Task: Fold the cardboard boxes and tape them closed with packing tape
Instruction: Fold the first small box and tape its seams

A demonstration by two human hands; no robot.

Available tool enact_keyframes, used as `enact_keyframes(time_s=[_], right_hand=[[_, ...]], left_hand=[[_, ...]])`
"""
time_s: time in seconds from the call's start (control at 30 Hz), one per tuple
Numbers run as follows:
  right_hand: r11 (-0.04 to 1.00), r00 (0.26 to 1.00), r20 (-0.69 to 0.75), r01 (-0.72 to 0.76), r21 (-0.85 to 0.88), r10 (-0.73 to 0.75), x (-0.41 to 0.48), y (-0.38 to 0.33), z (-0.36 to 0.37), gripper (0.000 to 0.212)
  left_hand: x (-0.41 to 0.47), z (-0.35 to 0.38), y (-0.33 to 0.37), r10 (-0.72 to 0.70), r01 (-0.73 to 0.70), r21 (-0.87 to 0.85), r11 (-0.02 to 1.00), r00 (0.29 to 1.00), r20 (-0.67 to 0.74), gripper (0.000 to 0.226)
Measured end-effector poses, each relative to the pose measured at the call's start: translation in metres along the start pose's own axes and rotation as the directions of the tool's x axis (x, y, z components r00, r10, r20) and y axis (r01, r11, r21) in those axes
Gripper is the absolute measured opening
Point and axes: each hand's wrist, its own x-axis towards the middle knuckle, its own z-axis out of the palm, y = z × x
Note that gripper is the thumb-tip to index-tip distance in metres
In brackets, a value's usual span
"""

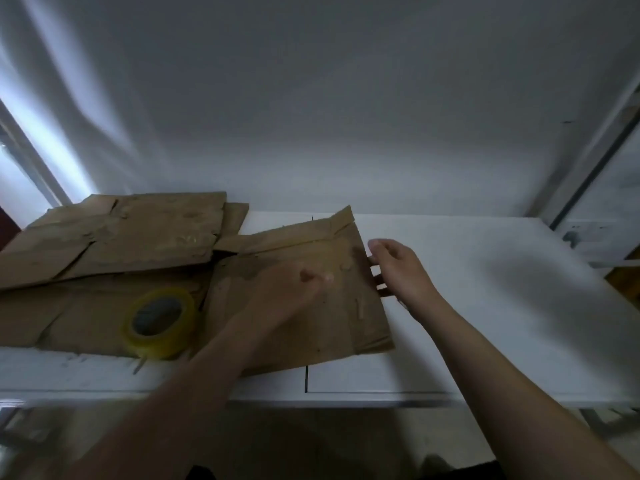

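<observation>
The flattened brown cardboard box (304, 289), long axis running away, was gripped at its right edge by the right hand (398, 268) and pressed under the open left hand (287, 289).

Matt, worn brown cardboard (304, 299), glossy yellowish tape roll (159, 322), smooth white table (485, 306).

Dim, motion-blurred view; daylight enters left, edges bend.

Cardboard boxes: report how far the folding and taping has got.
Done: nothing visibly; no box stands folded or taped. In hand: the right hand is at the right edge of one flattened box, with the blurred left hand over it. Left: the flat stack behind, and all taping; the tape roll lies unused on cardboard.
</observation>
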Motion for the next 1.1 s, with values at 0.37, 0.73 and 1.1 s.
enact_keyframes(time_s=[0.37,0.73,1.1], right_hand=[[0.939,0.939,0.062,0.341,-0.041,-0.338,-0.025,-0.032,0.006,0.026],[0.983,0.993,0.101,0.074,-0.167,-0.058,-0.025,-0.032,-0.003,0.051],[0.987,0.987,0.14,0.093,-0.13,-0.074,-0.055,-0.07,-0.011,0.021]], left_hand=[[-0.007,-0.031,0.074,-0.039,0.029,-0.142,0.989,0.997,-0.071,0.031],[-0.044,-0.046,0.053,0.002,-0.025,-0.061,0.998,0.937,-0.349,0.033],[-0.078,-0.08,0.06,0.112,-0.173,-0.069,0.983,0.844,-0.524,0.04]])
